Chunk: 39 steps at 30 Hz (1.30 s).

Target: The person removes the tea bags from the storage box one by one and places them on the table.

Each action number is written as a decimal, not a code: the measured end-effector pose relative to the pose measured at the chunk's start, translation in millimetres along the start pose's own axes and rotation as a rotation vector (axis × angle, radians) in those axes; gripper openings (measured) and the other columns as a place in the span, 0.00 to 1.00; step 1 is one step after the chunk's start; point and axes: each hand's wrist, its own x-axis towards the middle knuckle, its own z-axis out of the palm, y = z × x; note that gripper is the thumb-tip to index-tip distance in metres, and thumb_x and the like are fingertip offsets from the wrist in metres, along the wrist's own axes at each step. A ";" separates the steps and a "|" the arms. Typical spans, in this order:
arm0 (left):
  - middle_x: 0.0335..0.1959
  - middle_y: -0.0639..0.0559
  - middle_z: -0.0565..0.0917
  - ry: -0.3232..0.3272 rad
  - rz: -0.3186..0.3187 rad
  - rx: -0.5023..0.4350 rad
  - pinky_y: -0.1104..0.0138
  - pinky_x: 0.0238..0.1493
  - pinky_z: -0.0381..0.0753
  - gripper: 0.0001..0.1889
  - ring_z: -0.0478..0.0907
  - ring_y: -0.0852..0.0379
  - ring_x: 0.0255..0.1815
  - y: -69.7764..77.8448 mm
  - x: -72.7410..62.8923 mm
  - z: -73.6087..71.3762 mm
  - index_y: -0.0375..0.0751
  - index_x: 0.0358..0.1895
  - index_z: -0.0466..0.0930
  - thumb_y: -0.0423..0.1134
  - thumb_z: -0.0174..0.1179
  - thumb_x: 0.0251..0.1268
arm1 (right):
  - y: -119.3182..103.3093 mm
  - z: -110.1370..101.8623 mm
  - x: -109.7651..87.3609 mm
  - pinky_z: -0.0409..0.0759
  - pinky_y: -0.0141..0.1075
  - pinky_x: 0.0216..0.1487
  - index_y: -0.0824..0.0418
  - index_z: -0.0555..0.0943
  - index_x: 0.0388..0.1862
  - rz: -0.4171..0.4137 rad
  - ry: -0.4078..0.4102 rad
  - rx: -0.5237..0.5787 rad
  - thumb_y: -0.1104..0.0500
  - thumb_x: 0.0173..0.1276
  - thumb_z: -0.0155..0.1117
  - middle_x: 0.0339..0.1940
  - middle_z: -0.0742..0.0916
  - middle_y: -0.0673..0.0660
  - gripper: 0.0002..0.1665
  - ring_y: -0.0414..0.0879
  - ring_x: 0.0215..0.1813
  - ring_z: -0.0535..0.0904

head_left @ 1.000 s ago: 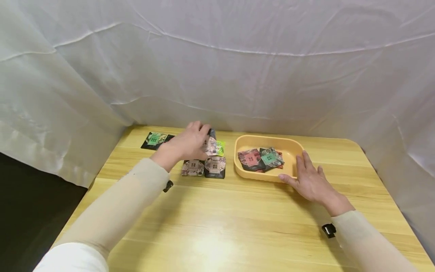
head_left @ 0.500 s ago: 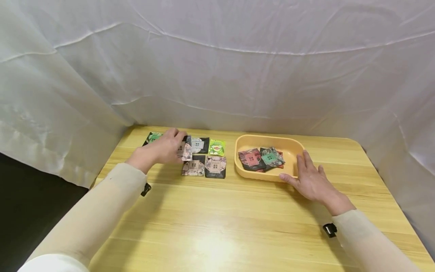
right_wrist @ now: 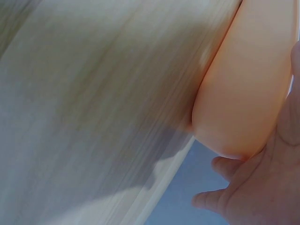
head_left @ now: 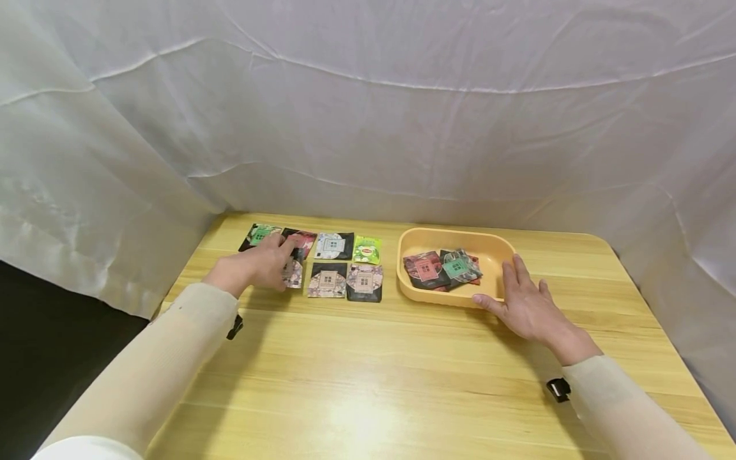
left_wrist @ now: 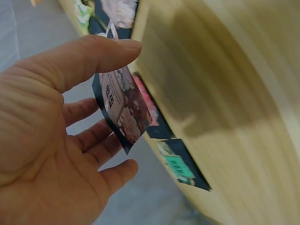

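Observation:
My left hand (head_left: 259,262) pinches a floral tea bag sachet (head_left: 294,269) between thumb and fingers, at the left end of the front row of sachets. In the left wrist view that sachet (left_wrist: 123,105) is tilted on edge, the thumb across its upper part. Beside it lie a black-and-cream sachet (head_left: 327,281) and another floral one (head_left: 365,283). On the right, my right hand (head_left: 531,306) rests against the near right corner of a yellow tray (head_left: 411,237), fingers fairly straight. A red-labelled sachet (head_left: 425,269) and a green-labelled one (head_left: 459,267) lie inside, overlapping others.
The back row holds a green-labelled sachet (head_left: 259,234), a partly covered red one (head_left: 307,239), a white-and-black one (head_left: 333,245) and a bright green one (head_left: 367,250). A pale curtain (head_left: 368,140) hangs behind the wooden table (head_left: 356,370).
The left hand has carried the floral sachet leftward from above the back row and lowered it towards the left of the front row. The right hand and tray have stayed put.

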 end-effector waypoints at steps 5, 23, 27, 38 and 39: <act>0.81 0.24 0.50 -0.069 -0.029 0.005 0.32 0.77 0.62 0.56 0.50 0.26 0.83 -3.8 2.5 8.3 0.38 0.86 0.46 0.32 0.74 0.57 | -0.2 0.0 -0.3 0.41 0.82 0.74 0.76 0.36 0.84 0.000 -0.002 0.001 0.23 0.77 0.44 0.85 0.34 0.77 0.68 0.82 0.81 0.48; 0.87 0.30 0.34 -0.095 -0.025 0.016 0.35 0.81 0.54 0.55 0.41 0.27 0.86 2.3 13.7 16.6 0.40 0.86 0.47 0.29 0.71 0.58 | -0.1 1.9 -0.2 0.42 0.82 0.73 0.76 0.34 0.84 0.011 -0.005 -0.006 0.22 0.77 0.43 0.84 0.33 0.76 0.68 0.84 0.79 0.53; 0.86 0.30 0.34 -0.091 -0.035 0.020 0.34 0.81 0.51 0.56 0.42 0.27 0.85 1.4 16.1 18.7 0.40 0.87 0.47 0.29 0.72 0.57 | -0.4 1.4 -0.3 0.42 0.82 0.73 0.76 0.34 0.84 0.012 -0.005 -0.004 0.22 0.77 0.43 0.84 0.33 0.76 0.68 0.84 0.79 0.53; 0.86 0.30 0.32 -0.102 -0.067 0.021 0.37 0.73 0.70 0.59 0.47 0.25 0.84 2.7 20.9 21.5 0.45 0.88 0.44 0.29 0.72 0.55 | -0.4 1.3 0.4 0.41 0.82 0.74 0.76 0.35 0.84 0.015 -0.005 0.008 0.22 0.77 0.44 0.85 0.33 0.76 0.69 0.83 0.80 0.51; 0.86 0.30 0.32 -0.102 -0.068 0.018 0.36 0.74 0.69 0.58 0.46 0.25 0.84 2.7 21.0 21.4 0.45 0.88 0.44 0.29 0.72 0.56 | -0.2 1.3 0.4 0.41 0.82 0.74 0.75 0.35 0.84 0.015 -0.005 0.007 0.22 0.77 0.44 0.85 0.33 0.76 0.69 0.83 0.80 0.50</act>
